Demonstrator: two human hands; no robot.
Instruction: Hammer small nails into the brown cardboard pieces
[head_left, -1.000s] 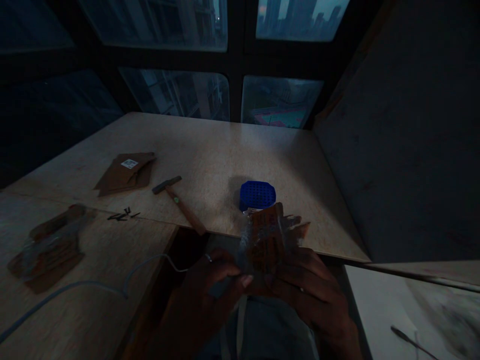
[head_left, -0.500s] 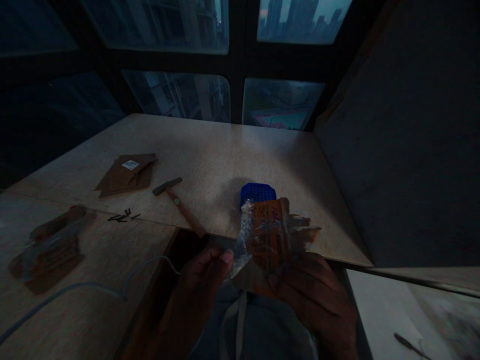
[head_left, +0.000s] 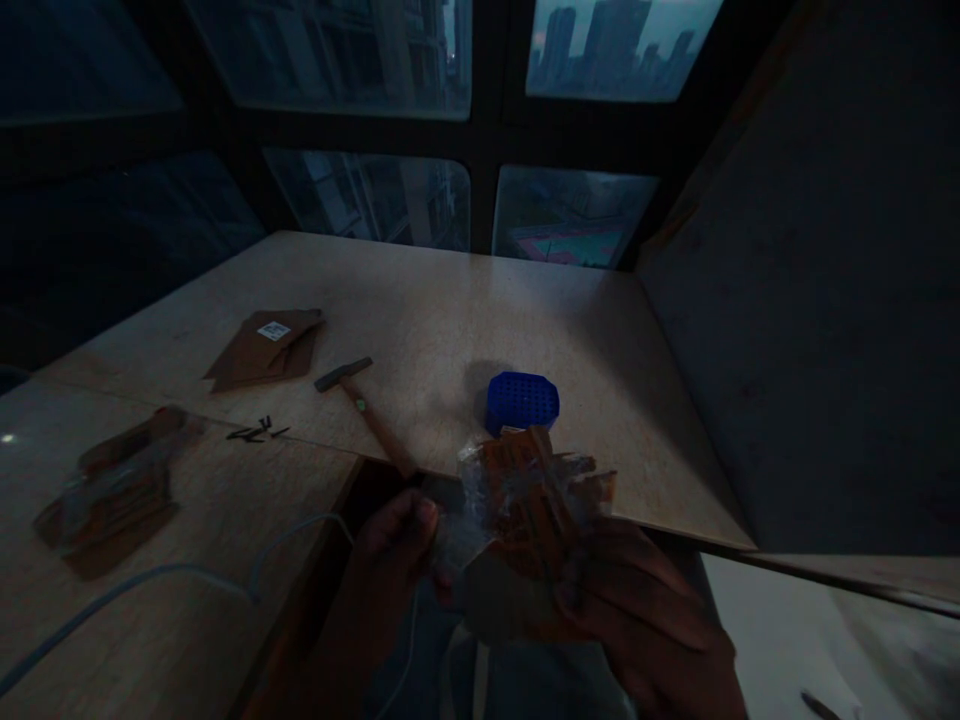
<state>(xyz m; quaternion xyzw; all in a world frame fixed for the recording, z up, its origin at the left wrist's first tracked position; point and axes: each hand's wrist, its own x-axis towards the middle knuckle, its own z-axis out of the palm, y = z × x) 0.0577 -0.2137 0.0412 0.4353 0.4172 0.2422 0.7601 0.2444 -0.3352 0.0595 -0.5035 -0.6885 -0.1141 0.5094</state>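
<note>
Glossy crinkled plastic packet (head_left: 525,495)

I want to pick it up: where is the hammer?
In the head view, the hammer lies on the board left of centre, between the cardboard and the blue box.

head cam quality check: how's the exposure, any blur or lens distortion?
Head view: heavily underexposed, with dusk light only from the windows. A brighter patch falls on the table around the blue container, whose shadow lies to its left. The packet, left hand and right hand are dark and smeared; the hammer reads sharper. The window frames bow, which is wide-angle distortion.
</note>
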